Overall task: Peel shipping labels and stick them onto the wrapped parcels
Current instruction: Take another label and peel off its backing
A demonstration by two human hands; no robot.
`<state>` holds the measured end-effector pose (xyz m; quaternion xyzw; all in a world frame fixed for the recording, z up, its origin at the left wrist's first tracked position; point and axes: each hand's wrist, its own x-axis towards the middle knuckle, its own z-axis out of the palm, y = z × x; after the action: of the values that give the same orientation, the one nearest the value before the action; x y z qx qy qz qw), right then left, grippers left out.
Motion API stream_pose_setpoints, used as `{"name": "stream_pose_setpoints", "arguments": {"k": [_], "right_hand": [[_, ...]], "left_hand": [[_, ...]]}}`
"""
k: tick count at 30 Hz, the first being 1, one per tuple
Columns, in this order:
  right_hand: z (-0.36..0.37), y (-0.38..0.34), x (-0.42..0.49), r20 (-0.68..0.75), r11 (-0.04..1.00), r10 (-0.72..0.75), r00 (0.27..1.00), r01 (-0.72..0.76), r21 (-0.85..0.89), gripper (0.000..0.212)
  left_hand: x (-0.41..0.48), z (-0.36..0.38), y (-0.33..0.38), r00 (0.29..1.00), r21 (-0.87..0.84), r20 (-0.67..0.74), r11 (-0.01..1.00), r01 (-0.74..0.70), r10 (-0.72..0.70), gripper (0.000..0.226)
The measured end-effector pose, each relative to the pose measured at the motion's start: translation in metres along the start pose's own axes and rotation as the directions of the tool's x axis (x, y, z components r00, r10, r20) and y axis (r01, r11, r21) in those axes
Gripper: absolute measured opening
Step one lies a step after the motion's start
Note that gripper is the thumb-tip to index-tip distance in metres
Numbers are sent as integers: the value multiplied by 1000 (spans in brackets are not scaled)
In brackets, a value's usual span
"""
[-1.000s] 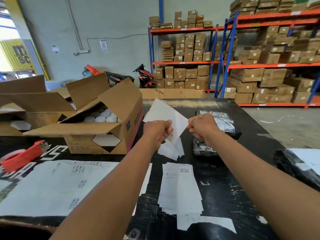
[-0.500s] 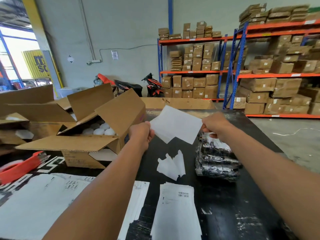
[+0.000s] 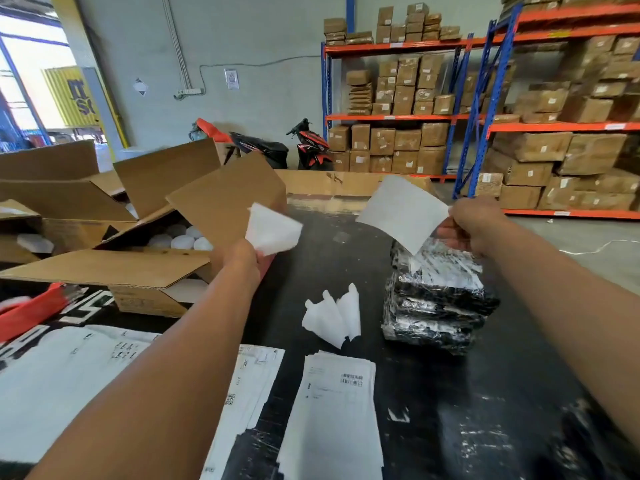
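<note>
Label (image 3: 403,213): thin white sheet, very light and limp, one face likely sticky. Best held by an edge, as the right hand (image 3: 474,226) pinches it now, just above the parcel stack (image 3: 436,306). Left hand (image 3: 242,260): clenched round a crumpled backing sheet (image 3: 273,232), left of the parcel stack. Parcels: black, film-wrapped, glossy, probably slippery. Box (image 3: 104,268), far left of the stack, flaps open: holds white rounded items (image 3: 181,241). Desk (image 3: 502,393): label sheets (image 3: 332,410) lie in front of the stack.

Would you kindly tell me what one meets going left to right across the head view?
Red tape dispenser → open cardboard box → left hand with backing paper → loose paper scraps → peeled label → right hand pinching it.
</note>
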<state>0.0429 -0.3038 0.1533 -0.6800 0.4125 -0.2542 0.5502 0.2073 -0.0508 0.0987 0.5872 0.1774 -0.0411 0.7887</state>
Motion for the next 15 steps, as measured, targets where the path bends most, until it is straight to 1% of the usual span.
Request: {"name": "stream_pose_setpoints", "arguments": {"k": [1,4,7,9,12,15], "right_hand": [[1,0,0,15,999,-1,1000,0,32,18],[11,-3,-2,80,998,-34,996,29,63,21],[25,-6,-5,131,995,-81,988,72,72,15],[33,-6,-6,173,993,-99,980,87,76,17],[40,-4,-11,250,993,-110,962,96,67,20],[46,0,-13,285,993,-117,951,108,48,21]], "left_hand": [[11,2,-6,1000,35,-12,999,-11,12,42],[23,10,-29,1000,165,-1,986,-7,7,37],[22,20,-64,989,275,141,961,1,-41,42],[23,25,-90,978,400,188,917,7,-89,44],[30,29,-125,979,514,148,857,45,-141,33],[38,35,-148,974,595,124,800,82,-192,22]]}}
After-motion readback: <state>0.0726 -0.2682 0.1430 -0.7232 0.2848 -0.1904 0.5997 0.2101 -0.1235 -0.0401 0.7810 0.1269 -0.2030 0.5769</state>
